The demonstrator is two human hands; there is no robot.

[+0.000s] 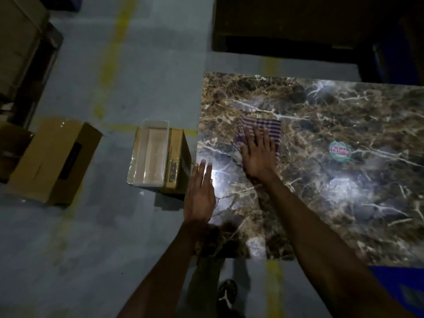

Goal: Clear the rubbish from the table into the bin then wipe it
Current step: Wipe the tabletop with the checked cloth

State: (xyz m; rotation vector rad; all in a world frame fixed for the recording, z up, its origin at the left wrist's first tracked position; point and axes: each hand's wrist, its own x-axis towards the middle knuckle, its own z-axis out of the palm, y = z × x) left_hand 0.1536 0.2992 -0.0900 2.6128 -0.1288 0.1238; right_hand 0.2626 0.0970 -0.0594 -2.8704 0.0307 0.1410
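Note:
A brown marble-patterned table (321,203) fills the right half of the view. A purple and white striped cloth (268,129) lies flat on its left part. My right hand (258,154) presses on the cloth with straight, spread fingers. My left hand (200,193) rests flat on the table's left edge, fingers straight, holding nothing. A round green and pink sticker or lid (340,151) lies on the table to the right of the cloth. A cardboard box with a clear plastic tray on top (153,154) stands on the floor just left of the table.
A second open cardboard box (55,159) lies on the grey floor at the left. Dark furniture (298,24) stands beyond the table. Something blue (399,288) shows at the lower right. A sandalled foot (227,294) is below the table's near edge.

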